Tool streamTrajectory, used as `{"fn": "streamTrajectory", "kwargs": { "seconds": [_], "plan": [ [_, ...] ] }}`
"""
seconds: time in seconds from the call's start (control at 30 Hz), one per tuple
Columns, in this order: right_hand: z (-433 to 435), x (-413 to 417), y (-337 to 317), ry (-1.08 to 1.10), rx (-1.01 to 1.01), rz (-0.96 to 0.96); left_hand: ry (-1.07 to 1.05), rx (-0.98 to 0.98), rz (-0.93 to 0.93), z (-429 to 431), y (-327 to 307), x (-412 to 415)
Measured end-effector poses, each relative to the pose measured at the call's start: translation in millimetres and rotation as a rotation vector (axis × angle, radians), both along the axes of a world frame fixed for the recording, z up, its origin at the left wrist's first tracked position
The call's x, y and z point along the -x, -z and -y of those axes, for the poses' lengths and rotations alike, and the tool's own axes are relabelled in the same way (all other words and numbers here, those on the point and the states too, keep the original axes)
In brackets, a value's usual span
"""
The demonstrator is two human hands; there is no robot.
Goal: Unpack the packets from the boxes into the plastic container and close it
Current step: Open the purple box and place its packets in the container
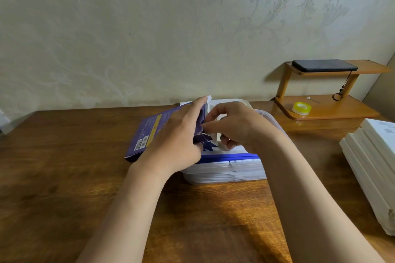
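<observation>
Box [154,132] over container [224,171]; left hand [179,136] grips; right hand [235,128] pinches end.

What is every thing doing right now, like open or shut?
plastic container, open, white packets inside
purple box, open-ended, tilted over the container
left hand, holds the box
right hand, fingers curled at the box's open end
phone, flat, screen dark
tape roll, lying flat
white boxes, stacked

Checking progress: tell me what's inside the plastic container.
White packets show stacked through the front wall of the container. The left hand, right hand and box cover its top, hiding the rest.
</observation>
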State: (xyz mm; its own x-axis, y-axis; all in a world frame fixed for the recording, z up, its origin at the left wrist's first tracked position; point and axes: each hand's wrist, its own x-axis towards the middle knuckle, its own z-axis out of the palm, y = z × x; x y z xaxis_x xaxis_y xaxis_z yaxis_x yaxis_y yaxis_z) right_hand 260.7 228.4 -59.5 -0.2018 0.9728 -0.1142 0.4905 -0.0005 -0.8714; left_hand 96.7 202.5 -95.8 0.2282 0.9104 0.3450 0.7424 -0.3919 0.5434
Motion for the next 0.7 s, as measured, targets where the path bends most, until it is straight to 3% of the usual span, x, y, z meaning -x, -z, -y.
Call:
{"fn": "streamTrajectory", "kwargs": {
  "seconds": [0.23,0.37,0.53,0.7],
  "plan": [
    [-1.4,15.9,10.9,0.041,-0.013,0.203,0.003,0.020,-0.040,-3.4,3.8,0.2],
    [-1.2,13.7,10.0,0.032,0.034,0.212,0.005,0.021,-0.067,-3.2,2.8,0.4],
    [-0.2,1.0,0.6,-0.014,0.165,0.082,0.024,-0.038,-0.103,-2.2,2.4,-1.2],
    [-6.1,-21.7,-5.9,0.055,0.203,-0.278,0.025,-0.131,-0.073,-4.5,7.1,-1.2]
  ]
}}
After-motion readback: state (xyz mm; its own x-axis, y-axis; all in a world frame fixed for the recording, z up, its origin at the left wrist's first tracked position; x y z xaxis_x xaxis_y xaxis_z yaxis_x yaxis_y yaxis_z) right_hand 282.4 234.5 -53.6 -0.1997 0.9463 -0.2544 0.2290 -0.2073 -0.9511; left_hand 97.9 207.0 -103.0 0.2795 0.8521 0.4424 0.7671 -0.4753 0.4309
